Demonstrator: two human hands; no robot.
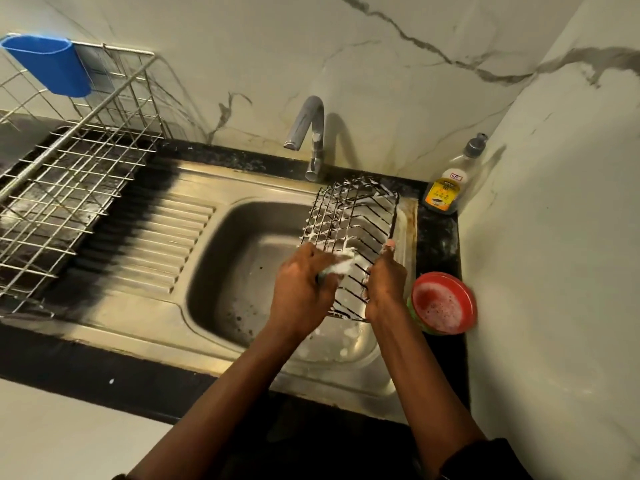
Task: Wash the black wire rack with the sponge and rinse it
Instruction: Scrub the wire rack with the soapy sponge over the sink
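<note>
Two grips meet over the basin. Your left grip (304, 289) is curled round the sponge (332, 270), which is thick with white foam, and presses it against the near left part of the black wire rack (356, 216). Your right grip (386, 282) is closed round the rack's right side wire, fingers wrapped underneath and thumb lying straight up along the edge.

You hold the rack tilted above the right half of the sink (249, 244). Its near end hangs over the basin between your wrists, and its far end reaches the back rim just below the tap (311, 133). Whether that far end rests on the rim cannot be told. Foam clings to the wires, thickest along the left side and at the far end.

Just right of your right wrist, a red bowl (441, 303) of pinkish suds stands on the black worktop (86, 368), close to the side wall. Further back in the corner stands a bottle (446, 188) with a yellow label and a grey pump top.

Left of the basin lies the ribbed draining board (166, 237). Beyond it, well apart from your hands, a steel wire drainer (69, 188) sits on the worktop, with a blue cup (48, 64) hung on its upper back rail. White marbled wall (415, 29) rises behind and to the right.
</note>
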